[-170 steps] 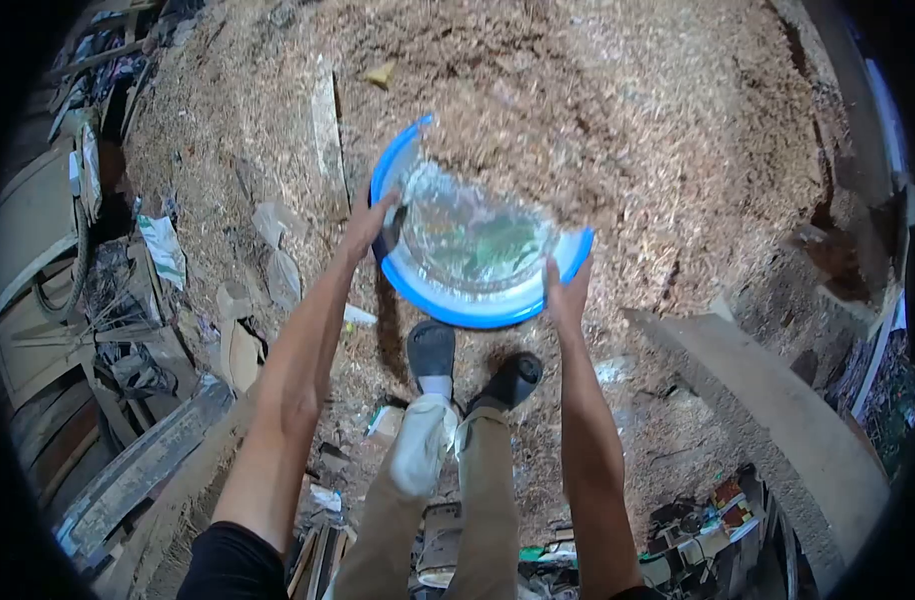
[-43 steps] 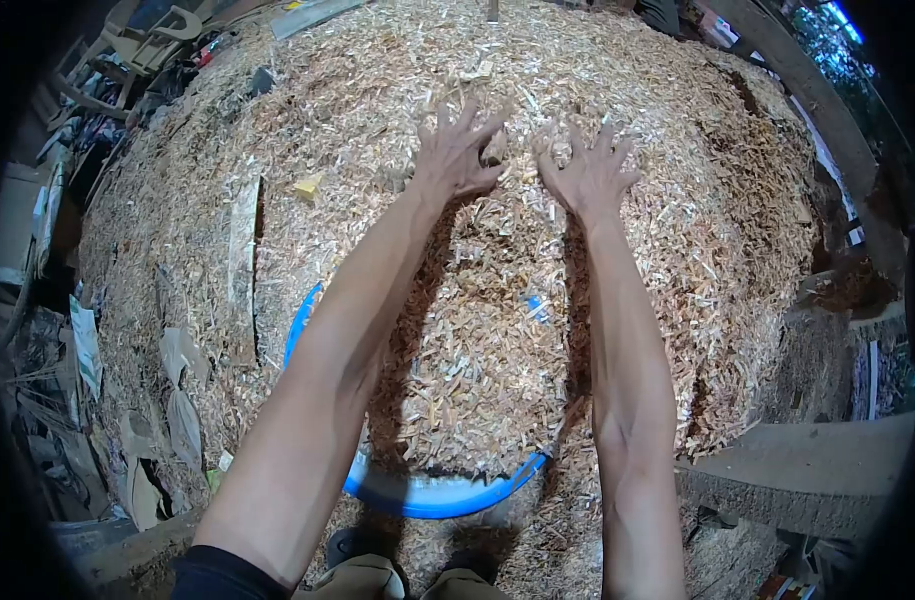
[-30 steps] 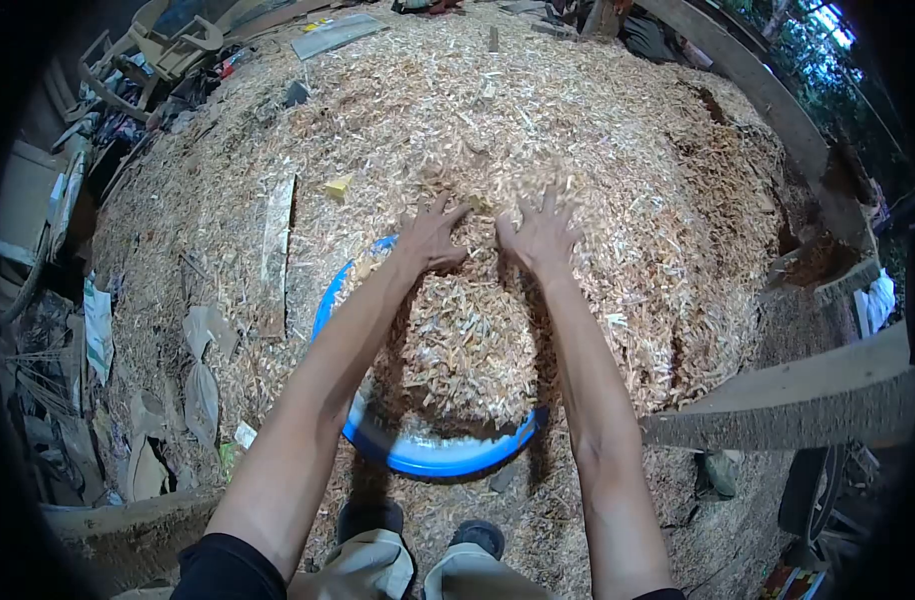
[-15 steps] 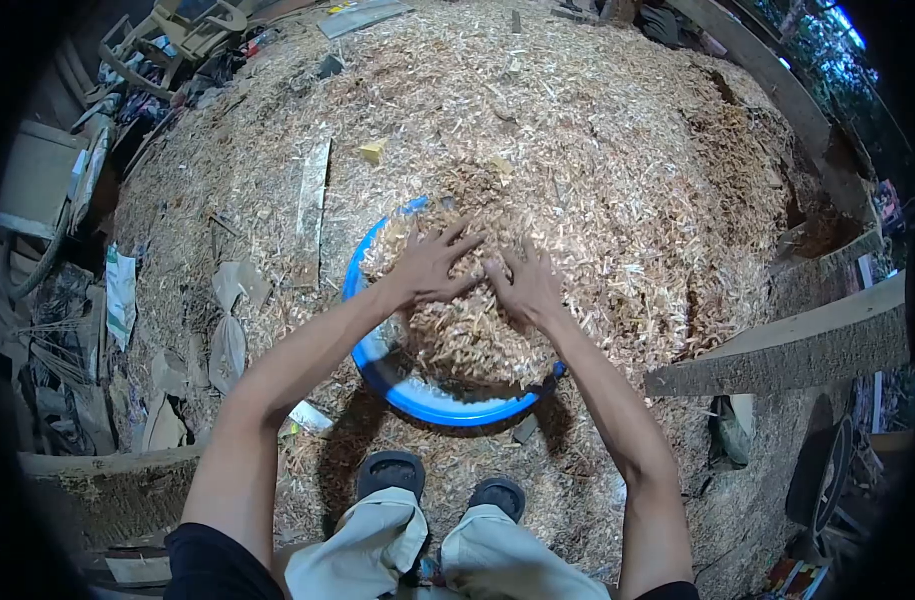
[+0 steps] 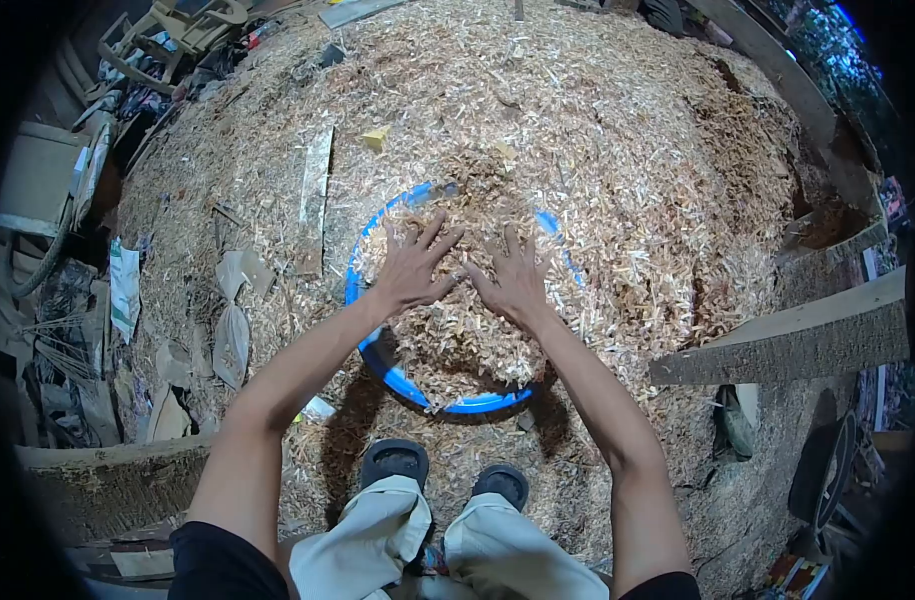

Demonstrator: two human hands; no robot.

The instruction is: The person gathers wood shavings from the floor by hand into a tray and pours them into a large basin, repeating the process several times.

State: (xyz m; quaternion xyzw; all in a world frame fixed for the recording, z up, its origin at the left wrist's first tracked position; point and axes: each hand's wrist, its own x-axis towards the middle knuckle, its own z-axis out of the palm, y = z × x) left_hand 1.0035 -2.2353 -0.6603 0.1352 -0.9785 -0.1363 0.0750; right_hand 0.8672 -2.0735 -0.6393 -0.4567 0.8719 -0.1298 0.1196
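A round basin with a blue rim (image 5: 403, 385) stands on the ground in front of my feet, heaped with pale wood shavings (image 5: 458, 345). My left hand (image 5: 413, 270) rests on the heap at the left with its fingers spread. Just right of it, my right hand (image 5: 513, 280) lies on the shavings, fingers also spread. The two thumbs nearly meet over the middle of the basin. Shavings cover parts of the rim at the far side and on the right. Neither hand is closed round anything.
Wood shavings (image 5: 618, 120) spread over the ground. A narrow board (image 5: 316, 190) and a yellow block (image 5: 376, 138) lie beyond the basin. At the right juts a thick plank (image 5: 788, 335); a log (image 5: 118, 485) is at lower left. A wooden chair (image 5: 183, 45) stands at the far left.
Both hands have moved slightly apart and flattened over the heap. More shavings now fill the near part of the basin, where its pale inside showed. Some blue rim now shows at the far right.
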